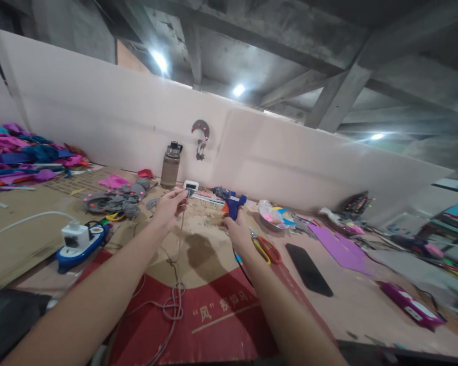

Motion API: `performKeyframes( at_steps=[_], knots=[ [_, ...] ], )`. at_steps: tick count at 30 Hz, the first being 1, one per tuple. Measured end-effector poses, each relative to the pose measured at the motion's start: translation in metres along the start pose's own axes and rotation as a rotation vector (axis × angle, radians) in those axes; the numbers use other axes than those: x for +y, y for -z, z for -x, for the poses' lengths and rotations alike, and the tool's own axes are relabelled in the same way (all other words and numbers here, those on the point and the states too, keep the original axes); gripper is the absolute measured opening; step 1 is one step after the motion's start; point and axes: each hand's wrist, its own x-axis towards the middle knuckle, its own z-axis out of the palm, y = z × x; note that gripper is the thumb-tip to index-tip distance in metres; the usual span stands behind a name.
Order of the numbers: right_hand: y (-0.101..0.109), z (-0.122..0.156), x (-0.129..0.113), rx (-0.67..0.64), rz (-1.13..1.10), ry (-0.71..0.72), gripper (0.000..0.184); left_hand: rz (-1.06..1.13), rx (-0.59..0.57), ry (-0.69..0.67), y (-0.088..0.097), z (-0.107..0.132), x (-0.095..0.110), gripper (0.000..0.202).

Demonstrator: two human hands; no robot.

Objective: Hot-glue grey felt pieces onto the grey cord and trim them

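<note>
1. My left hand (170, 207) is closed at the fingertips; it pinches a small grey piece (190, 192), which is partly hidden by the fingers.
2. Below this hand a thin cord (180, 239) hangs down, and its lower part lies in loose loops on the red and tan cardboard (209, 345) in front of me.
3. My right hand (236, 231) is closed around the handle of a blue glue gun (234, 205). The gun is held above the table, to the right of my left hand and apart from it.
4. Just beside my right wrist lies a tool with orange and yellow handles (273, 250); farther right are a black phone (309, 269) and a purple sheet (339, 246).
5. Behind my left hand, near the white wall (290, 157), stand a bottle (170, 165) and a small white device (191, 185). A grey crescent ornament (202, 124) is on the wall.
6. On my left side, grey pieces with pink dots (107, 201) lie in a pile, and a blue power strip (66, 260) is nearer to me.
</note>
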Motion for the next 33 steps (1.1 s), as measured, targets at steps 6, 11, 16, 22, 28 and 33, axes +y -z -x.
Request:
performKeyframes(
  at_steps=[6,11,16,22,28,33],
  knots=[
    [0.002,0.026,-0.031,-0.16,-0.188,0.159,0.027,-0.002,0.011,0.01,0.004,-0.002,-0.002,0.027],
    [0.004,0.031,-0.036,-0.145,0.014,0.227,0.024,-0.04,0.015,-0.01,0.002,-0.002,-0.005,0.029],
    [0.001,0.03,-0.033,-0.123,0.035,0.272,0.024,-0.069,0.017,-0.04,-0.002,0.002,-0.005,0.031],
    [-0.001,0.034,-0.037,-0.118,0.049,0.276,0.021,-0.16,0.007,-0.104,-0.006,0.006,-0.007,0.025],
    [-0.001,0.037,-0.04,-0.114,0.067,0.278,0.021,-0.2,0.015,-0.166,-0.007,0.007,-0.008,0.023],
    [0.0,0.038,-0.043,-0.105,0.092,0.265,0.02,-0.185,0.023,-0.176,-0.007,0.007,-0.007,0.023]
  ],
)
